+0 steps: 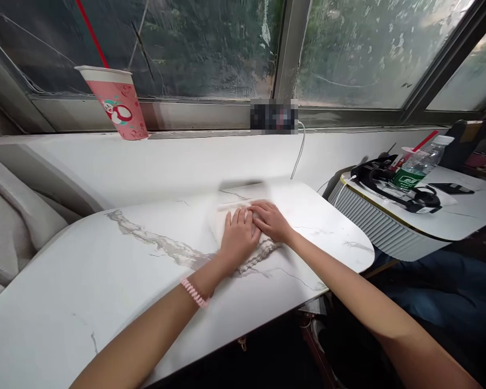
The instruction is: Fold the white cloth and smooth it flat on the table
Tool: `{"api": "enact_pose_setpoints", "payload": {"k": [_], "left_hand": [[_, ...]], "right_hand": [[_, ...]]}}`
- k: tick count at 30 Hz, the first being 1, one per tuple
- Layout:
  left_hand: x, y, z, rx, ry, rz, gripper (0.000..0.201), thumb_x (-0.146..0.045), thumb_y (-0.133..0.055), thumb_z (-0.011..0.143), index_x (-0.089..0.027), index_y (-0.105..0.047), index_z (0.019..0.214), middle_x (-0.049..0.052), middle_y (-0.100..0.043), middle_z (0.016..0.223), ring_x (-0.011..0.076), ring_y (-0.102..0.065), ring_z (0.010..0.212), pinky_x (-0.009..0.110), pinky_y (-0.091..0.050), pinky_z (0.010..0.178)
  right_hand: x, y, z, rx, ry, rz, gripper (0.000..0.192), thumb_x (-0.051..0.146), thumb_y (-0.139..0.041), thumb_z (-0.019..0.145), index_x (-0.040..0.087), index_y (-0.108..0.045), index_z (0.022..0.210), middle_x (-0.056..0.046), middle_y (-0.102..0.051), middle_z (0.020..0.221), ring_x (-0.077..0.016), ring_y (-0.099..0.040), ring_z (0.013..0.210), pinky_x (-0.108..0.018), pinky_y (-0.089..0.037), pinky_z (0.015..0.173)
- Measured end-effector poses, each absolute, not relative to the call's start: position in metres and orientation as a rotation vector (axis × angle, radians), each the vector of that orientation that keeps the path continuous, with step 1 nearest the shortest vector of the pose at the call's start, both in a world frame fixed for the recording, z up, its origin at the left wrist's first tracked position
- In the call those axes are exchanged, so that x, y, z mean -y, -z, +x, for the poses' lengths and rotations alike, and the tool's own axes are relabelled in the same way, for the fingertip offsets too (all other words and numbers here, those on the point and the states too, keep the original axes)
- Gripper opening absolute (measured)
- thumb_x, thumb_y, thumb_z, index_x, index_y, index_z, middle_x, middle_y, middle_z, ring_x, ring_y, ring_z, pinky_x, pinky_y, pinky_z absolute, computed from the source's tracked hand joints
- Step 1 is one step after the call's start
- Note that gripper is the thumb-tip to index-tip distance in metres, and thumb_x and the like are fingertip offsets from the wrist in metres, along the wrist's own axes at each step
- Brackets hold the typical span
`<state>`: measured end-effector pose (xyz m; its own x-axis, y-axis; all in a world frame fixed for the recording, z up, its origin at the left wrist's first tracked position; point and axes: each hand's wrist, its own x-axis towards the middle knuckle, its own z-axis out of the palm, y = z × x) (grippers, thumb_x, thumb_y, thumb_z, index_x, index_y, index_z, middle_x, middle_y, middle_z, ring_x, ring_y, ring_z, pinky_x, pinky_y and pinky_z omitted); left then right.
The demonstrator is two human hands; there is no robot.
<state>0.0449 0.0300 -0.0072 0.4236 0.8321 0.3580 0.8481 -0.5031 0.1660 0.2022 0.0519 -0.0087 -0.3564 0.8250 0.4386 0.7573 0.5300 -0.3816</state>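
A pale cloth with a ruffled, scalloped edge (263,253) lies on the white marbled table (146,292). My left hand (240,235) rests flat on the cloth, its fingers stretched away from me. From the right, my right hand (270,220) also presses on the cloth, with its fingers pointing left and touching my left hand. Both hands are open, and the cloth is partly hidden beneath them. A pink coiled band (194,293) circles my left wrist.
A pink paper cup (121,105) with a red straw stands on the window ledge. Near it is a blurred-out device (274,117) with a white cable. On the side cabinet (392,227) stand a plastic bottle (423,162) and black gear. Grey fabric (16,210) borders the table's left.
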Motion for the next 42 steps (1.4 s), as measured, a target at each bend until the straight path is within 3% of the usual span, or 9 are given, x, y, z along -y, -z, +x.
{"api": "enact_pose_setpoints", "payload": {"k": [15, 26, 30, 36, 42], "left_hand": [[0.067, 0.023, 0.022, 1.189, 0.699, -2.654, 0.054, -0.036, -0.033, 0.098, -0.005, -0.054, 0.138, 0.023, -0.052, 0.144, 0.0383, -0.044, 0.139, 0.06, -0.032, 0.114], [0.064, 0.017, 0.005, 1.146, 0.713, -2.771, 0.054, -0.039, -0.034, 0.099, -0.009, -0.054, 0.138, 0.019, -0.052, 0.146, 0.0326, -0.043, 0.14, 0.054, -0.032, 0.117], [0.046, 0.015, -0.008, 1.2, 0.667, -2.768, 0.056, -0.041, -0.032, 0.099, -0.008, -0.053, 0.139, 0.019, -0.05, 0.148, 0.0324, -0.04, 0.142, 0.053, -0.03, 0.118], [-0.028, 0.013, -0.038, 1.405, 0.524, -2.654, 0.057, -0.04, -0.033, 0.099, -0.01, -0.045, 0.147, 0.017, -0.036, 0.158, 0.032, -0.026, 0.149, 0.053, -0.023, 0.121], [-0.1, 0.001, -0.061, 1.704, 0.303, -2.473, 0.056, -0.041, -0.041, 0.098, -0.017, -0.044, 0.148, 0.019, -0.039, 0.156, 0.0344, -0.034, 0.146, 0.051, -0.025, 0.119]], "right_hand": [[0.063, 0.013, 0.187, 1.947, -0.304, -1.308, 0.03, 0.032, -0.042, 0.098, 0.031, -0.062, 0.121, -0.005, -0.063, 0.132, -0.0269, -0.051, 0.13, -0.053, -0.039, 0.111], [0.067, 0.005, 0.178, 2.05, -0.255, -1.31, 0.035, 0.03, -0.041, 0.099, 0.034, -0.059, 0.129, -0.005, -0.06, 0.135, -0.0276, -0.048, 0.131, -0.054, -0.037, 0.111], [0.042, 0.003, 0.167, 2.118, -0.262, -1.253, 0.037, 0.026, -0.041, 0.098, 0.028, -0.059, 0.13, -0.006, -0.06, 0.134, -0.0253, -0.048, 0.13, -0.049, -0.034, 0.113], [-0.046, 0.009, 0.129, 2.152, -0.24, -1.24, 0.032, 0.02, -0.044, 0.09, 0.023, -0.063, 0.115, -0.008, -0.065, 0.124, -0.0252, -0.052, 0.123, -0.044, -0.035, 0.11], [-0.128, 0.009, 0.09, 2.128, -0.214, -1.278, 0.032, 0.018, -0.045, 0.089, 0.018, -0.064, 0.115, -0.01, -0.067, 0.122, -0.0246, -0.055, 0.121, -0.041, -0.036, 0.108]]}}
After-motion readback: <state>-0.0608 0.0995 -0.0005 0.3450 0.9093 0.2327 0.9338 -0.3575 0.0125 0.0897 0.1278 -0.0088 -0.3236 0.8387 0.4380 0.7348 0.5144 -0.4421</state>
